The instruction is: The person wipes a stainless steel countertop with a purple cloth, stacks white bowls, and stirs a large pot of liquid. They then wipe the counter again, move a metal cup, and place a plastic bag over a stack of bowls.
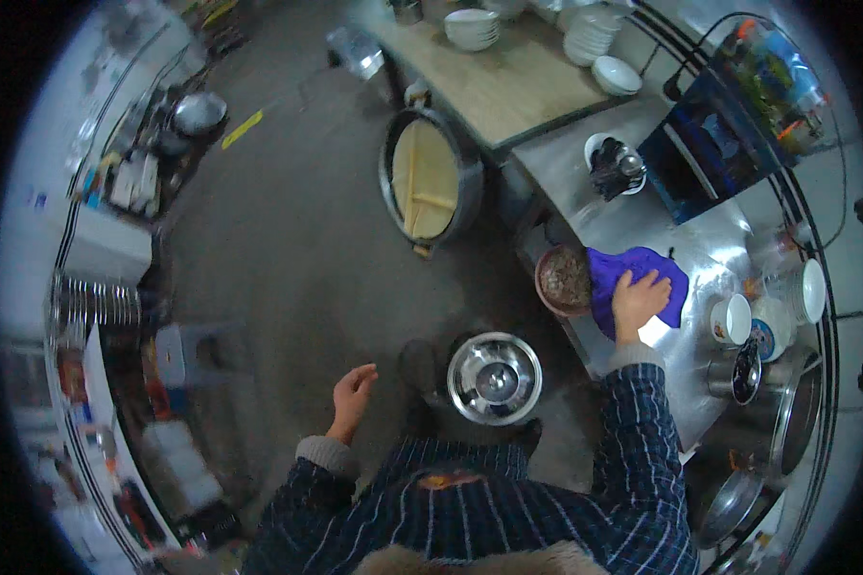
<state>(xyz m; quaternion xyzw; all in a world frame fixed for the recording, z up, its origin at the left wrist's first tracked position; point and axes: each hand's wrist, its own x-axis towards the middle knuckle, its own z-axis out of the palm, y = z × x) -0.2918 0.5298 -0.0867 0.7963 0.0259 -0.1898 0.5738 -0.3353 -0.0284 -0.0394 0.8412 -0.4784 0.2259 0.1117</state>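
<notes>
My right hand [638, 300] lies flat on a purple cloth [608, 277], which is spread at the edge of a metal worktop [679, 251]. Just left of the cloth, a brownish round bowl [564, 280] with unclear contents sits at the worktop's edge. My left hand [354, 401] hangs over the floor, touching nothing, its fingers loosely curled. Between my hands and nearer my feet is a shiny round metal basin or lid [495, 379]. Farther along the worktop, a white bowl [594, 147] holds something dark and a metal ladle or spoon.
A large round pot or bucket [467, 180] with a pale divided top stands ahead. White bowls [472, 30] are stacked on a wooden tabletop [510, 90]. A fish tank [769, 93] is at the upper right. White cups [731, 319] and pans line the right; shelves stand left.
</notes>
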